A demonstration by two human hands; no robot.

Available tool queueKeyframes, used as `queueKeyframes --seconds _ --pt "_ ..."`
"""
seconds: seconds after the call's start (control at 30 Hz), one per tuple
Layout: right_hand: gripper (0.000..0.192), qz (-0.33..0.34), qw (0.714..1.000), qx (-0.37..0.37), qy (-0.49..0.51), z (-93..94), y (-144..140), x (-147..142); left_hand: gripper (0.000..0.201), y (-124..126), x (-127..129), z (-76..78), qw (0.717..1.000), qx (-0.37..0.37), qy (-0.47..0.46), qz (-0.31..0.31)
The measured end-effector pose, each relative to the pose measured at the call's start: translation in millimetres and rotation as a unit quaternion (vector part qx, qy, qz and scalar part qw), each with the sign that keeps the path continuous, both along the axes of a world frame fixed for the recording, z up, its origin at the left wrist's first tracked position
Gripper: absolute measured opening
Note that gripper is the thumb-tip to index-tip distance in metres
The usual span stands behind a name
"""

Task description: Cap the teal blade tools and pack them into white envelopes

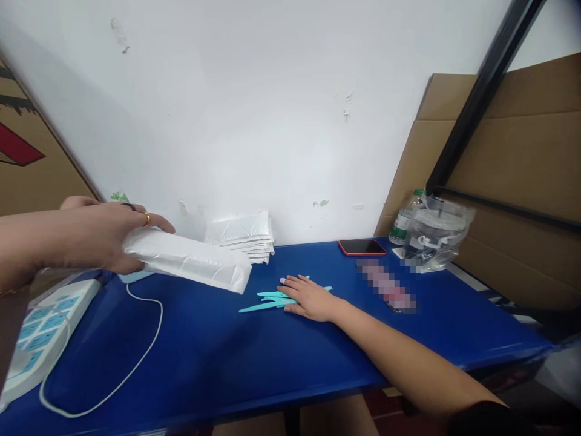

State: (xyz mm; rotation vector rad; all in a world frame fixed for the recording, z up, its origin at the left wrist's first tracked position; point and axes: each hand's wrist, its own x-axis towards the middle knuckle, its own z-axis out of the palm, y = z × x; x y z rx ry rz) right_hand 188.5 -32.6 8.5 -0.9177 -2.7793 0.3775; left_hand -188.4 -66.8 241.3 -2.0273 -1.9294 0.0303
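Note:
My left hand (120, 233) is closed around one end of a flat white plastic-wrapped packet (195, 260), holding it up over the left part of the table. Behind it, a stack of similar white packets (242, 233) rests against the wall. My right hand (306, 298) lies palm down with its fingers stretched out on several turquoise plastic sticks (265, 304), which are pointed at the ends and cross each other on the table. The palm hides part of them.
On the blue table (218, 357), a white power strip (54, 333) and a looping white cable (154, 339) lie at left. A phone with a red edge (362, 247), a blurred-out item (385, 284), a bottle (402, 224) and a clear plastic bag (436, 233) are at right.

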Motion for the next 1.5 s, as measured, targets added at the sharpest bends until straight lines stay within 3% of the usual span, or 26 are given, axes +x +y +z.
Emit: queueKeyframes --seconds 0.1,0.2,0.3,0.4,0.5,0.6,0.7,0.77,0.9,1.03,1.1,1.17,1.3,1.5 --pt "0.06 0.01 1.0 -0.012 -0.006 2.4 -10.5 5.2 0.062 -2.1 0.0 -19.8 0.993 -0.115 0.0 0.024" --pt "0.06 0.011 1.0 -0.024 -0.003 3.3 -25.4 8.4 0.061 5.7 10.0 -67.2 0.988 -0.148 -0.038 -0.006" --pt "0.06 0.004 1.0 -0.019 0.001 5.1 -33.1 11.7 0.059 20.4 12.9 -122.5 0.986 -0.147 -0.064 -0.039" --pt "0.056 -0.047 0.998 0.015 0.037 11.5 -22.3 22.6 0.074 29.5 13.3 -161.9 0.994 -0.08 -0.062 -0.033" --pt "0.039 -0.116 0.989 0.033 0.084 19.9 4.8 39.8 0.082 26.6 26.5 -183.1 0.993 -0.037 -0.082 -0.078" --pt "0.019 -0.096 0.992 -0.004 0.077 22.3 32.3 50.6 0.062 18.9 51.3 -200.9 0.969 -0.101 -0.139 -0.178" --pt "0.012 -0.068 0.995 -0.049 0.063 16.7 46.3 50.6 0.052 15.9 68.0 -222.0 0.953 -0.169 -0.159 -0.192" --pt "0.011 -0.057 0.993 -0.078 0.062 11.8 48.0 49.0 0.052 17.7 68.4 -234.1 0.953 -0.173 -0.162 -0.187" --pt "0.009 -0.055 0.989 -0.116 0.072 6.6 43.5 49.8 0.055 24.4 60.1 -240.2 0.961 -0.157 -0.163 -0.156" --pt "0.01 -0.075 0.985 -0.12 0.098 6.1 38.4 48.7 0.053 27.0 84.8 -219.3 0.966 -0.078 -0.204 -0.136" --pt "0.012 -0.089 0.98 -0.13 0.119 5.6 37.4 46.4 0.048 28.4 114.7 -207.4 0.954 -0.034 -0.237 -0.179" --pt "0.014 -0.101 0.976 -0.136 0.139 4.4 38.1 45.4 0.041 32.0 147.6 -201.4 0.93 -0.068 -0.242 -0.27" --pt "0.013 -0.117 0.972 -0.128 0.159 0.7 43.9 53.6 0.029 44.9 189.4 -208.7 0.924 -0.116 -0.226 -0.286" --pt "0.015 -0.141 0.961 -0.146 0.186 -1.1 50.0 65.5 0.027 55.4 189.4 -223.1 0.915 -0.111 -0.279 -0.269"
